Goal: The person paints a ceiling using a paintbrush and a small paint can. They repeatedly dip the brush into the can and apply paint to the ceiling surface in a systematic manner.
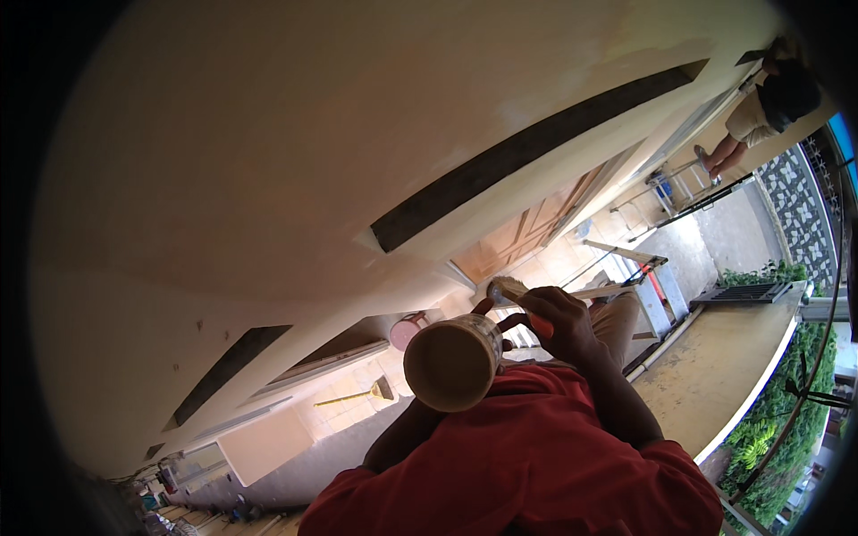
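Note:
A round cream-coloured paint pot (451,362) is held up close in front of me, its underside facing the camera. My left forearm (400,439) reaches up to the pot. My left hand grips it from behind and is hidden by it. My right hand (559,322) is closed around a paintbrush (506,289), whose bristles sit just above the pot's rim. My red sleeves fill the lower part of the view. Just in front of me is a cream-painted wall (268,161) with a long dark slot (536,143) in it.
I look down from high up beside the wall. Below lie a tiled floor, a pink bucket (407,330), a broom (357,393) and a stepladder (645,284). Another person (769,98) stands on a stool at the top right. A ledge (733,357) and green plants (769,429) run along the right.

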{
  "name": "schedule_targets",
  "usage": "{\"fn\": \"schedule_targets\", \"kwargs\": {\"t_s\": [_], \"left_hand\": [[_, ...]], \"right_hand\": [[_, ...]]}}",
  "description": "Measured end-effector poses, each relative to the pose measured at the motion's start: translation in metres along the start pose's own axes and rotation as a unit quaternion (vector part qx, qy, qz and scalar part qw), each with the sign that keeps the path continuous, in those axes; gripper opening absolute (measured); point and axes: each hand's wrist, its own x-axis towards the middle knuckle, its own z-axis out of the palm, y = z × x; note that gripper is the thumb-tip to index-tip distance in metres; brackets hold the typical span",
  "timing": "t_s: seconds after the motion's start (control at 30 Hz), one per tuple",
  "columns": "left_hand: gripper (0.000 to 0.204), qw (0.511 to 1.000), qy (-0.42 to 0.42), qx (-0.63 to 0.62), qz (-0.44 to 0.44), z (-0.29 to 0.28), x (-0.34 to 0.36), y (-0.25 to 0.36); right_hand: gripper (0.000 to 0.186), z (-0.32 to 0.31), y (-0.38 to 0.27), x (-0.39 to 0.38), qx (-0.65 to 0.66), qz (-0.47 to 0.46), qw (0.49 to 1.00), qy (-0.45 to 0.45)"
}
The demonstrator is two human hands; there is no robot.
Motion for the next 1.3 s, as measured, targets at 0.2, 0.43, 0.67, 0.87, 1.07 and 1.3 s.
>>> {"fn": "schedule_targets", "kwargs": {"t_s": [0.2, 0.43, 0.67, 0.87, 1.07, 1.3], "left_hand": [[0.073, 0.999, -0.019, -0.029, 0.013, 0.005, 0.010, -0.012], [0.083, 0.994, -0.090, -0.048, 0.024, -0.018, -0.008, 0.005], [0.082, 0.989, -0.132, 0.027, 0.056, -0.052, -0.004, 0.007], [0.057, 0.967, -0.018, 0.189, 0.172, -0.056, -0.011, 0.004], [0.058, 0.981, -0.017, 0.101, 0.165, -0.057, -0.016, 0.007], [0.054, 0.969, 0.002, 0.139, 0.202, -0.059, -0.020, 0.008]], "right_hand": [[0.030, -0.016, 0.007, 0.007, -0.025, 0.052, 0.996, 0.073], [0.011, 0.003, 0.028, -0.017, 0.172, 0.285, 0.934, 0.131], [0.021, 0.015, 0.051, -0.031, 0.112, 0.261, 0.955, 0.079], [0.012, 0.019, 0.035, -0.012, 0.149, 0.159, 0.973, 0.073], [0.010, 0.014, 0.008, 0.012, 0.073, 0.130, 0.989, 0.011], [0.012, 0.021, 0.026, 0.010, 0.056, 0.152, 0.986, 0.037]]}}
